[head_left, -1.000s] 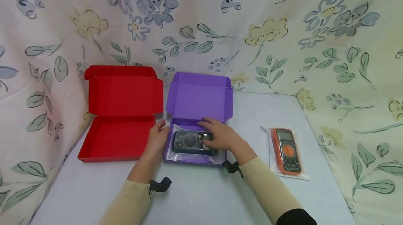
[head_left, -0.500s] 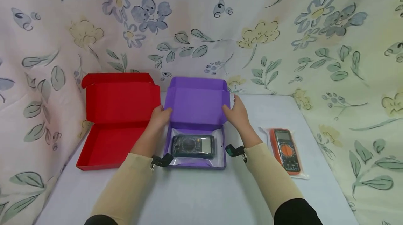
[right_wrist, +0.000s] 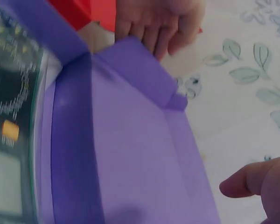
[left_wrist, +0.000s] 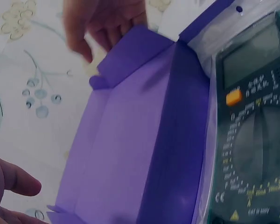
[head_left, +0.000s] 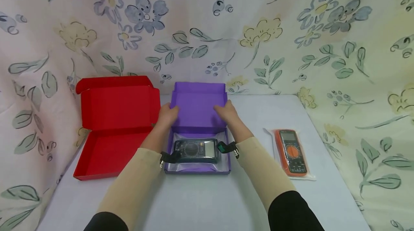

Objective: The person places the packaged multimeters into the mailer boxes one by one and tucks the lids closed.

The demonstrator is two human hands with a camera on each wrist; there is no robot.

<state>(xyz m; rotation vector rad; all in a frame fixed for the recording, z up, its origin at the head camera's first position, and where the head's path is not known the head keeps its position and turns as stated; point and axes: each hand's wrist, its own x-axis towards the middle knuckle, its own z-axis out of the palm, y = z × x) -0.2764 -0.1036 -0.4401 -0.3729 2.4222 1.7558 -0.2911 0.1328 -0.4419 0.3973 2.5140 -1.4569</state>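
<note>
An uncovered purple cardboard box [head_left: 198, 170] sits in front of me, its lid [head_left: 198, 107] standing up at the back. Inside it lies a dark digital multimeter [head_left: 194, 150] in a clear plastic bag, with a grey screen and a round dial. My left hand [head_left: 166, 116] is at the lid's left side flap, fingers on its outer side and thumb apart from them. At the opposite side flap [left_wrist: 135, 53], my right hand [head_left: 230, 116] has its fingers behind the flap, thumb extended toward the lid.
Left of the purple box stands an uncovered red cardboard box [head_left: 111, 155], its lid raised. An orange multimeter [head_left: 290, 152] in a clear bag lies on the white table [head_left: 200, 202] at the right. A flowered curtain [head_left: 207, 26] hangs behind.
My right hand has left the dark multimeter and moved to the lid's right side; my left hand has moved up from the box's side to the lid's left. The side flaps have turned inward.
</note>
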